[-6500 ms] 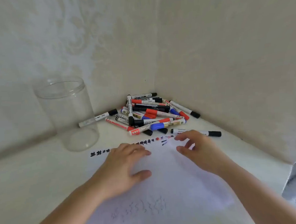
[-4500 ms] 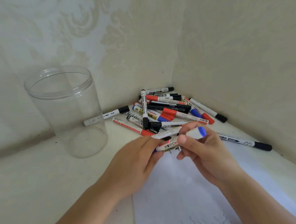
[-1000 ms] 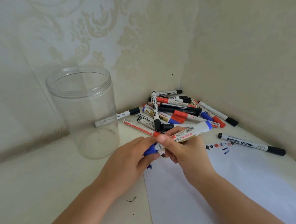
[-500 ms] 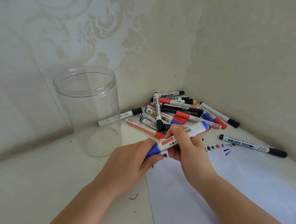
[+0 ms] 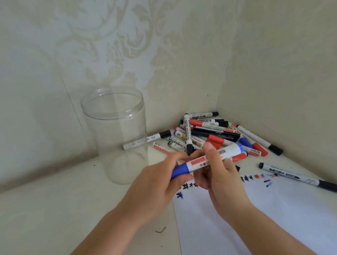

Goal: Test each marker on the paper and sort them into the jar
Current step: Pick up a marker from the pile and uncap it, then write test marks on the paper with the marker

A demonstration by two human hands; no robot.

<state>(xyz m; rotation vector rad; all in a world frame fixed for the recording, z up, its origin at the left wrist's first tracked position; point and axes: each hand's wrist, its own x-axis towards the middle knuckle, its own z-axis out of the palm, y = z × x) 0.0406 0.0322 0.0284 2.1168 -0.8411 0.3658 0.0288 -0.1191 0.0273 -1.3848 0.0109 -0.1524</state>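
Observation:
A white marker with a blue cap [image 5: 202, 161] is held level above the top edge of the paper [image 5: 275, 215]. My left hand [image 5: 157, 186] grips its blue cap end, and my right hand [image 5: 219, 175] grips the white barrel. The cap is on the marker. A clear empty jar [image 5: 117, 134] stands upright to the left of my hands. A pile of several red, blue and black markers [image 5: 213, 134] lies in the corner behind my hands. The paper carries small black, blue and red test marks [image 5: 260, 178] near its top edge.
One black-capped marker [image 5: 299, 177] lies alone to the right of the paper. Another black-capped marker [image 5: 160, 136] lies behind the jar. Two patterned walls meet in a corner [image 5: 217, 105] right behind the pile. A small dark scrap [image 5: 160, 230] lies on the white surface.
The blue marker was picked from the pile, then used on the paper. In the last second both hands lifted it slightly, and the cap is now on the marker.

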